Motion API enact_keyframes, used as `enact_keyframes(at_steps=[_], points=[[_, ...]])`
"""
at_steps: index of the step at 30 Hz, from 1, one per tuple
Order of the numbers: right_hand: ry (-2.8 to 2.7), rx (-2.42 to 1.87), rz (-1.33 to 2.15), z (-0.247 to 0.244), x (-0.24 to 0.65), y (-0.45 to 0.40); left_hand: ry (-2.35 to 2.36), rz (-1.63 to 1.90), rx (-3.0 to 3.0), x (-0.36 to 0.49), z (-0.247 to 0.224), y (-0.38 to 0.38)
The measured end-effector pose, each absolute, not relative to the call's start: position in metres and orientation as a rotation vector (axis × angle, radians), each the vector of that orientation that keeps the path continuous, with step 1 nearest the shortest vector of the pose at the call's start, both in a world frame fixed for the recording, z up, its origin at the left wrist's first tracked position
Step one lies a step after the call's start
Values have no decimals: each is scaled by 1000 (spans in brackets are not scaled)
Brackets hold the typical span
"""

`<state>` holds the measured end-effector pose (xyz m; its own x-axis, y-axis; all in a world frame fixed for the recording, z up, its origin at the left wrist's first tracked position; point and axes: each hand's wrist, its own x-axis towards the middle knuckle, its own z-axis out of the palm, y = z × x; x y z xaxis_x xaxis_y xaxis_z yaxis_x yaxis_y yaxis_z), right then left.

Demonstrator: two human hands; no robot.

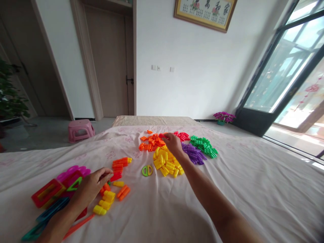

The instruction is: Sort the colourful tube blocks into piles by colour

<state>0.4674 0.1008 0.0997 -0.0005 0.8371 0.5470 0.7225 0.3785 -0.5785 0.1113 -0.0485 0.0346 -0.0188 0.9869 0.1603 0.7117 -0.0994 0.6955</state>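
My right hand [172,143] is over the piles of plastic pieces, its fingers pinched at the right edge of the orange pile [153,141], on a red or orange piece. A yellow pile [168,163] lies just below it, with purple pieces [194,153] to the right and red pieces [182,136] behind. At the left, my left hand [100,179] has its fingers closed beside a curved row of joined orange, red and yellow pieces [120,165]; what they hold, if anything, is hidden. Orange tubes [123,192] and yellow pieces [104,202] lie near it.
Green pieces [204,146] form a pile at the right. Two small half-ring shapes [147,170] lie mid-cloth. Larger coloured frames [49,192] sit left of my left forearm. The patterned cloth [157,209] covers the surface. A pink stool [81,130] stands beyond it.
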Motion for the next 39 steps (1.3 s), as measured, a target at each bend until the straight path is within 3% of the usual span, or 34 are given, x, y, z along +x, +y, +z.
enact_keyframes(at_steps=[5,11,17,24,30,39], points=[[-1543,-1746,130,112,538,154,1772,901,1832,112,35,-48],[-1436,-1799,126,103,565,164,1752,876,1831,112,29,-47],[-1602,-1552,194,92,503,135,1763,864,1839,112,30,-46],[-2264,-989,454,85,391,37,1722,904,1815,111,29,-46],[-2421,-1000,581,64,336,-13,1664,990,1819,110,30,-48],[-2390,-935,501,58,330,-6,1706,1030,1873,105,35,-50]])
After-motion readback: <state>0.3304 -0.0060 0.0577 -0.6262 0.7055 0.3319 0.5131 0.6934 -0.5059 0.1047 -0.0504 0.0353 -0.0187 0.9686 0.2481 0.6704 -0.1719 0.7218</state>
